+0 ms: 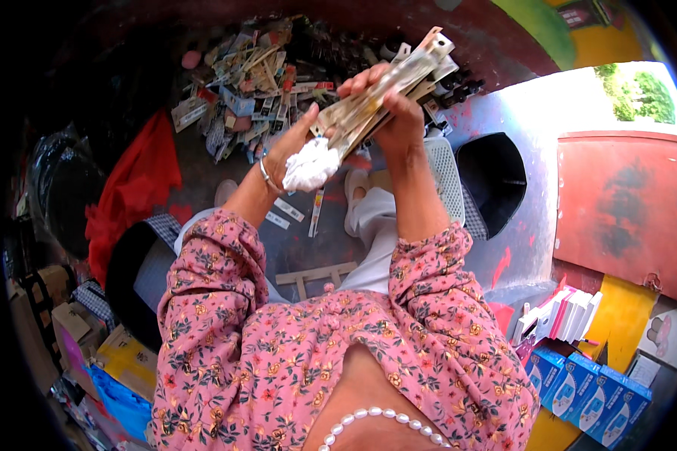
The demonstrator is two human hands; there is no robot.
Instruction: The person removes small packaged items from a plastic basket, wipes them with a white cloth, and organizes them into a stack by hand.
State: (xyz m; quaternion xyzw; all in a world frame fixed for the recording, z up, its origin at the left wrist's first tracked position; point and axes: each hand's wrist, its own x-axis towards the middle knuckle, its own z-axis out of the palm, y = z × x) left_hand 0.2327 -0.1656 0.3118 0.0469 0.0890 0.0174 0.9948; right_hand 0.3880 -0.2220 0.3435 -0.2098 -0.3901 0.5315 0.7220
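Both hands hold up a bundle of long, narrow clear packets (pixel 361 105) with card ends, slanting from lower left to upper right. My right hand (pixel 400 128) is wrapped round its middle, thumb on the near side and fingertips showing on the far left side. At the lower end is my left hand (pixel 287 146), thumb up beside the packets and its other fingers mostly hidden. A crumpled white wad (pixel 312 164), like cloth or tissue, sits against the left palm and the bundle's lower end. What the packets contain is too blurred to tell.
Beyond my hands lies a large heap of mixed small packets (pixel 252 98). Several loose strips (pixel 289 209) are on the floor by my feet. A pale plastic basket (pixel 445 177) and a black bin (pixel 496 180) stand at right; red cloth (pixel 139 188) and a dark tub (pixel 132 282) at left.
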